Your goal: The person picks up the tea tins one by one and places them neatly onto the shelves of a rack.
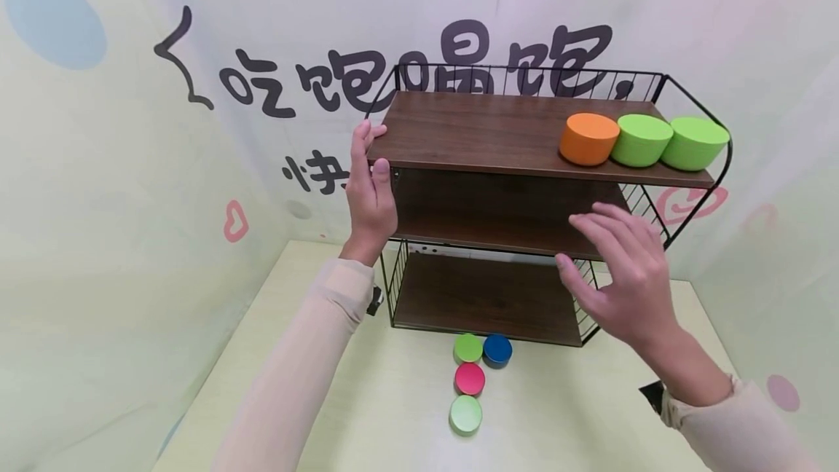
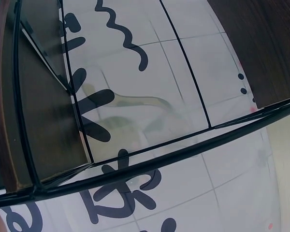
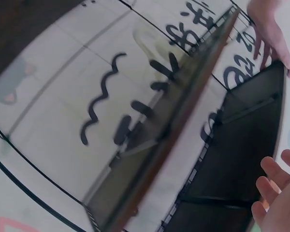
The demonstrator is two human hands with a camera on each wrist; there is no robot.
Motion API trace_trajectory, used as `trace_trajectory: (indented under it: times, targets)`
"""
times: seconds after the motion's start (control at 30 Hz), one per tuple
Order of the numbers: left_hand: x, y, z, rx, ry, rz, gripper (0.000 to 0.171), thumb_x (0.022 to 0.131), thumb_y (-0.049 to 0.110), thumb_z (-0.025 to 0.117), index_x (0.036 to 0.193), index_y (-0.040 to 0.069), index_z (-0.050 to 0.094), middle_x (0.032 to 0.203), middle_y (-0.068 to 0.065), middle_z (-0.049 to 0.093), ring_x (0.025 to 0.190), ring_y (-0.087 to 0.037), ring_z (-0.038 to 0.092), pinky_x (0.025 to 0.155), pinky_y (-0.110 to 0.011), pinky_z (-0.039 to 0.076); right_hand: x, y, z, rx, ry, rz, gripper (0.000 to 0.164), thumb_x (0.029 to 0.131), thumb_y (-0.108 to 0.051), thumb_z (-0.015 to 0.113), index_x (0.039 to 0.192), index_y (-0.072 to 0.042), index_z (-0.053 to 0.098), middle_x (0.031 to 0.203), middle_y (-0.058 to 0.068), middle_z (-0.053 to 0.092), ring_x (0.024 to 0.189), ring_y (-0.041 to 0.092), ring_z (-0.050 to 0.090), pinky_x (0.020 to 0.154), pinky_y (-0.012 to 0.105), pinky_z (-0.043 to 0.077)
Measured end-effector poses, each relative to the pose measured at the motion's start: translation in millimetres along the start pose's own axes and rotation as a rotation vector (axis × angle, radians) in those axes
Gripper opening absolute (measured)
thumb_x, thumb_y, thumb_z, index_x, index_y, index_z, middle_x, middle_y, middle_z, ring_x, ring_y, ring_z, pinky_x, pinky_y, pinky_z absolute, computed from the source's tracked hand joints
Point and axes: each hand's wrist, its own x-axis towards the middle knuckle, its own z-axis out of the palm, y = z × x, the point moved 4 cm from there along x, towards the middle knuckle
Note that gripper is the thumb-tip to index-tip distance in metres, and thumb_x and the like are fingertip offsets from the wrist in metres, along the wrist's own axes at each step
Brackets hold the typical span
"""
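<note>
A three-tier rack with black wire frame and dark wood shelves [image 1: 472,130] stands in front of me. My left hand [image 1: 372,191] rests at the left front corner of its top shelf, thumb along the front edge and fingertips by the side. In the right wrist view that left hand [image 3: 270,36] appears at the shelf's far end. My right hand [image 1: 625,275] hovers in front of the rack's right side, fingers spread and holding nothing. On the top shelf's right end sit an orange round container [image 1: 588,140] and two green ones, one in the middle [image 1: 641,140] and one outermost [image 1: 695,143].
On the pale table [image 1: 524,414] below the rack are a green round container [image 1: 468,348], a blue one [image 1: 497,350], a red one [image 1: 470,379] and a light green one [image 1: 466,414]. A printed curtain [image 1: 131,166] hangs behind and along the sides.
</note>
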Motion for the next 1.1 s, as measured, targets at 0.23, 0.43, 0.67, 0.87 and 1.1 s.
trace_trajectory:
  times: [0.23,0.43,0.67,0.87,1.1]
  targets:
    - [-0.1,0.0,-0.5,0.004,0.005,0.003,0.053,0.108,0.039,0.035,0.144,0.0,0.038,0.134,-0.013,0.058,0.131,-0.023,0.049,0.107,-0.037,0.037,-29.2,-2.1,15.3,-0.004,-0.111,0.014,0.052,0.095,-0.045,0.058,0.113,0.002,0.071,0.11,0.02,0.071,0.108,0.039,0.061,0.101,0.045,0.037]
    - [0.2,0.2,0.5,0.006,0.006,0.005,0.054,0.108,0.039,0.035,0.144,-0.001,0.037,0.134,-0.013,0.058,0.131,-0.022,0.05,0.107,-0.037,0.037,-50.2,-6.2,25.3,0.024,-0.16,0.06,0.051,0.096,-0.046,0.057,0.112,0.0,0.071,0.108,0.017,0.071,0.102,0.036,0.063,0.095,0.043,0.041]
    - [-1.2,0.6,0.3,0.02,0.012,0.005,0.054,0.108,0.039,0.035,0.144,-0.002,0.037,0.134,-0.013,0.058,0.13,-0.022,0.05,0.107,-0.037,0.037,-79.4,-14.7,42.7,0.057,-0.236,0.067,0.049,0.098,-0.046,0.054,0.111,-0.002,0.072,0.106,0.013,0.072,0.095,0.03,0.066,0.083,0.047,0.048]
    - [-1.3,0.8,1.5,0.017,0.018,0.014,0.055,0.107,0.039,0.036,0.143,-0.002,0.037,0.133,-0.013,0.059,0.13,-0.023,0.051,0.107,-0.037,0.038,-106.5,-15.9,56.6,0.072,-0.338,0.116,0.053,0.1,-0.05,0.049,0.115,-0.005,0.07,0.108,0.011,0.072,0.097,0.028,0.068,0.084,0.052,0.05]
    - [-1.2,0.0,0.7,0.011,0.028,0.023,0.055,0.107,0.039,0.037,0.144,-0.002,0.037,0.133,-0.013,0.059,0.128,-0.024,0.052,0.104,-0.037,0.039,-124.9,-17.4,68.7,0.084,-0.384,0.134,0.042,0.096,-0.04,0.061,0.121,-0.007,0.068,0.113,0.009,0.071,0.1,0.026,0.067,0.083,0.049,0.051]
